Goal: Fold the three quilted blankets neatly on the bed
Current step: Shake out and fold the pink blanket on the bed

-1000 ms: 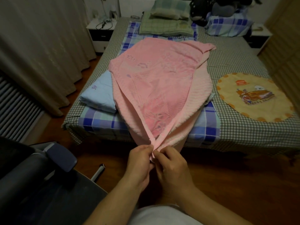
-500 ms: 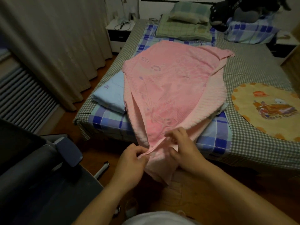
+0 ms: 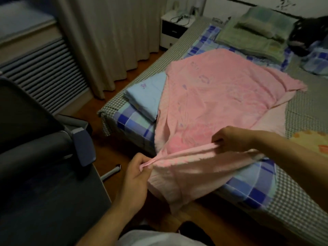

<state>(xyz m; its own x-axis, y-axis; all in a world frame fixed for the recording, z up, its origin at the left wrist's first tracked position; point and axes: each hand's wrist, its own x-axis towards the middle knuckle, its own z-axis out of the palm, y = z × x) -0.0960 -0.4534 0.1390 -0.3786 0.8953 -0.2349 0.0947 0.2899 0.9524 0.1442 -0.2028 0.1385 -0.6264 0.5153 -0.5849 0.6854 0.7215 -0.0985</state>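
Both hands grasp the near hem of the pink blanket (image 3: 221,96): the left hand (image 3: 136,173), at about 7 o'clock in the view, pinches a bunched corner off the bed's foot edge, and the right hand (image 3: 230,138), toward 4 o'clock, grips the same hem over the mattress, so the edge runs taut between them. From there the blanket spreads up the bed (image 3: 292,201), with a loose flap hanging below the hem.

At 9 o'clock a dark chair (image 3: 35,157) crowds the floor beside the left arm. A curtain (image 3: 113,38) hangs at 11 o'clock. A folded blue blanket (image 3: 147,96) lies just beside the pink one at its 9 o'clock edge, partly under it. Green bedding (image 3: 252,34) sits at 1 o'clock, and a yellow mat (image 3: 310,141) at 3 o'clock. Purple marks on the blankets are too blurred to read.
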